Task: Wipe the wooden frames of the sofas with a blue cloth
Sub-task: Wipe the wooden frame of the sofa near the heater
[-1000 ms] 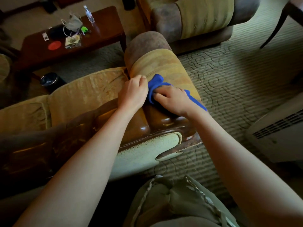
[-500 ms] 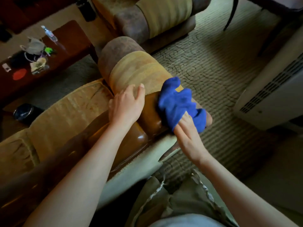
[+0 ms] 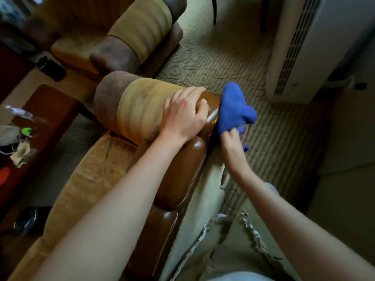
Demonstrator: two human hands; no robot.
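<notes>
1. The blue cloth (image 3: 233,110) is gripped from below by the right hand (image 3: 231,141), fingers curled into it, and is pressed against the end of the glossy wooden frame (image 3: 182,173) of the sofa.
2. The left hand (image 3: 183,116) is laid over the yellow padded armrest (image 3: 140,106), fingers loosely bent, nothing held.
3. A dark wooden desk (image 3: 46,110) with blurred clutter is seen at left; a white air unit (image 3: 316,43) at upper right.
4. No readable writing or brand is made out.
</notes>
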